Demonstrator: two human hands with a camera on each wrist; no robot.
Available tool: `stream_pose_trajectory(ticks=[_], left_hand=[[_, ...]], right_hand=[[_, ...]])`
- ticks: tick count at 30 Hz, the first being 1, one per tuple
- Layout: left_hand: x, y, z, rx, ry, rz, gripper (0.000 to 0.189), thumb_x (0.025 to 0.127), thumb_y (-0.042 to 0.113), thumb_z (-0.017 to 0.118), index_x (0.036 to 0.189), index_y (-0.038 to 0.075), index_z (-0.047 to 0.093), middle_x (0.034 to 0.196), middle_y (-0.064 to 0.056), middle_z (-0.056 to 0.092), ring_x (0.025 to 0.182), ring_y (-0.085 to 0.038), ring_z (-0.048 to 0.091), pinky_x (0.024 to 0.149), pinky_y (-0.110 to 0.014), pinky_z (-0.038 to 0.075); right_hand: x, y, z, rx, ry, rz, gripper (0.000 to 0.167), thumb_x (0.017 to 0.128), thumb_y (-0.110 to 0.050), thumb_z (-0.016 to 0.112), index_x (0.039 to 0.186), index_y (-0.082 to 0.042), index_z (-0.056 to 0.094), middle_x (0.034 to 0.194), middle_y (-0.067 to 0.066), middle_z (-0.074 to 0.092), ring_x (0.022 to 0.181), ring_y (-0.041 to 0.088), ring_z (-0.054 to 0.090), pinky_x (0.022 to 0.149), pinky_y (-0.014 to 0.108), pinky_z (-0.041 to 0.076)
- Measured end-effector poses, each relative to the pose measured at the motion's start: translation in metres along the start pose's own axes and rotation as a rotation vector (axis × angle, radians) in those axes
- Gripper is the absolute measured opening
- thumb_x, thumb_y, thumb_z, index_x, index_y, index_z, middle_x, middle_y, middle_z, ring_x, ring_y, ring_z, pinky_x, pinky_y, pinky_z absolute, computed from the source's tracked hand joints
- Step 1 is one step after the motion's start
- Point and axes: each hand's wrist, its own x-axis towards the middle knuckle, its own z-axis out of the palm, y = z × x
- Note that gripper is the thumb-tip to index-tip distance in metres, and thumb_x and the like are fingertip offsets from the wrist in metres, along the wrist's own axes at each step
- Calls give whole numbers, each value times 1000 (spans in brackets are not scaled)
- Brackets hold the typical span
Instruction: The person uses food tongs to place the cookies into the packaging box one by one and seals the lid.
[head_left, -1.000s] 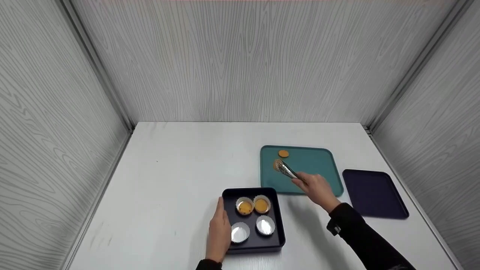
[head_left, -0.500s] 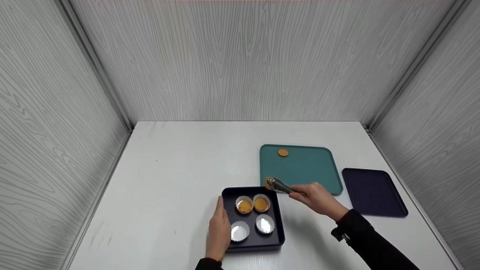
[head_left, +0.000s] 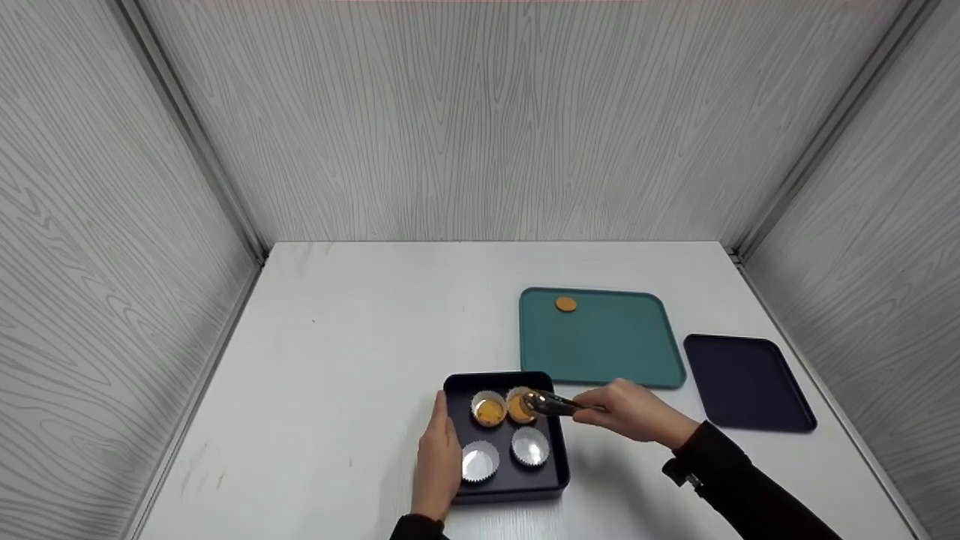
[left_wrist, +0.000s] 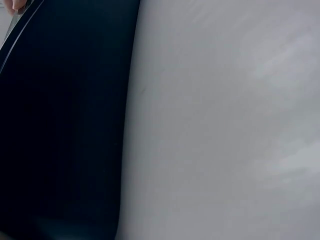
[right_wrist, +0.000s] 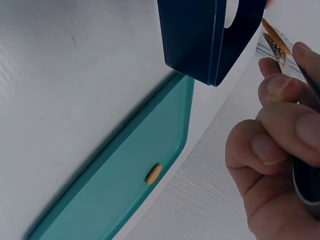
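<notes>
My left hand [head_left: 439,461] lies with straight fingers along the left wall of a dark square baking pan [head_left: 511,496]. Inside the pan stand several fluted baking cups. The two rear ones hold orange-yellow rounds [head_left: 490,413]; the front left cup [head_left: 480,462] and front right cup [head_left: 530,448] show bare shiny bottoms. My right hand [head_left: 634,411] grips metal tongs [head_left: 555,406], their heads above the rear right cup and partly covering it. In the right wrist view, a flat orange-brown cookie [right_wrist: 274,33] sits between the perforated tong heads.
Behind the pan, to the right, a teal tray [head_left: 600,345] carries one round cookie [head_left: 565,304]. A dark purple tray [head_left: 750,382] lies farther right. Wood-grain panels [head_left: 480,127] enclose the white table [head_left: 360,322] at the back and sides.
The tongs have carried a cookie from the teal tray toward me and left, over the pan's rear right cup. One cookie stays on that tray. My left hand has kept its place.
</notes>
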Motion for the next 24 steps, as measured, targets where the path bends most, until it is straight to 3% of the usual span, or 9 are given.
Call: stream_pose_trajectory(ticks=[6,19,24], left_hand=[[0,-1,0,1,7,-7,51,112,11,32,162,3,25,165,-15,29,149,-32,33,123,-49,28],[-1,0,-1,-1,-13,-53,52,113,17,32,164,11,22,166,-10,27,150,-30,32,124,-48,27],[-1,0,-1,-2,-10,-31,52,113,16,33,163,9,23,166,-12,27,150,-30,32,124,-47,26]], right_hand=[[2,-6,2,-41,-49,-21,24,102,-24,66,79,-19,61,65,-20,39,54,-4,32,51,15,26],[8,-26,1,-187,-156,-23,19,95,-22,71,77,-17,70,63,-18,50,55,-3,34,50,16,29],[12,-33,2,-208,-189,7,18,93,-20,72,75,-16,70,61,-18,47,54,-1,33,48,18,29]])
